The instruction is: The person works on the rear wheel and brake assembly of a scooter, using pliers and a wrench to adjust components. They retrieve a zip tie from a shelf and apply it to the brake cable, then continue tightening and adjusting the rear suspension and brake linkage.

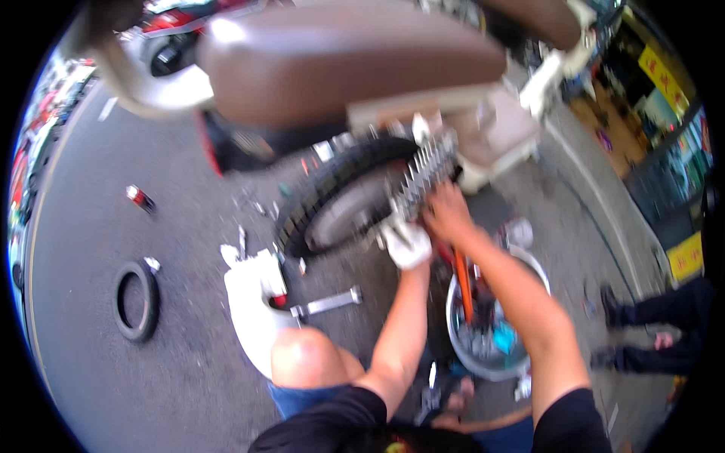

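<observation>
A scooter with a brown seat (355, 60) stands in front of me, its rear wheel (340, 204) bare of nearby covers. My right hand (447, 213) reaches in beside the lower end of the silver coil-spring shock absorber (424, 175). Its fingers are bent inward, and what they grip is hidden. My left hand (420, 266) is beneath a white rounded part (406, 245) by the wheel hub, which covers its fingers. I cannot tell whether it holds that part. Motion blurs this area.
A round metal tub (455, 332) with an orange-handled tool (463, 283) stands right of my arms. Left lie a white panel (245, 309), a metal wrench-like bar (328, 302), a loose tyre (152, 302) and a can (138, 198). A person's dark-trousered legs (664, 306) are at far right, near a curb (604, 189).
</observation>
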{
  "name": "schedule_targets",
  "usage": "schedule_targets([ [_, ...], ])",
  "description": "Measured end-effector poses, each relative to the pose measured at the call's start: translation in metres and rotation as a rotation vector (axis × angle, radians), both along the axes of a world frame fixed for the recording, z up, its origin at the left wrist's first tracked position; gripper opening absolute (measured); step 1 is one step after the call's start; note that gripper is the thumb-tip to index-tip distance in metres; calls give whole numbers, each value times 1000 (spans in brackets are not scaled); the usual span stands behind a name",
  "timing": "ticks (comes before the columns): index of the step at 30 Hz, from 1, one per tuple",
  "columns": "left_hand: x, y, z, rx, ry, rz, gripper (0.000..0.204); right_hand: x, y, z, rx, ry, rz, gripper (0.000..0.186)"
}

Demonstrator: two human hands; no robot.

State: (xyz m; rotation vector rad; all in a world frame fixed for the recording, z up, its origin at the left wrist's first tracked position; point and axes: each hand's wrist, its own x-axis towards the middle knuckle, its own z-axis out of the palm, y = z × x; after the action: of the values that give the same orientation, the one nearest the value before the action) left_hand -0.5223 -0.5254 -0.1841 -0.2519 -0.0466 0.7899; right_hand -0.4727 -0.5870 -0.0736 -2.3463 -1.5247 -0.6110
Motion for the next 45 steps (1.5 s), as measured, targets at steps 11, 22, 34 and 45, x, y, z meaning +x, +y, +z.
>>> schedule_targets([
  [11, 3, 0, -97, 25, 186, -530, 32, -16, 17, -32, -91, -80, -99, 16],
  [22, 17, 40, -100, 246, 186, -241, 60, -12, 44, -22, 171, -239, -60, 21],
  [34, 11, 11, -63, -119, -123, -444, 79, -18, 6, -31, 143, 184, 6, 29],
  [45, -1, -2, -34, -92, -127, -397, 75, -2, 12, -22, 90, 247, -37, 29],
])
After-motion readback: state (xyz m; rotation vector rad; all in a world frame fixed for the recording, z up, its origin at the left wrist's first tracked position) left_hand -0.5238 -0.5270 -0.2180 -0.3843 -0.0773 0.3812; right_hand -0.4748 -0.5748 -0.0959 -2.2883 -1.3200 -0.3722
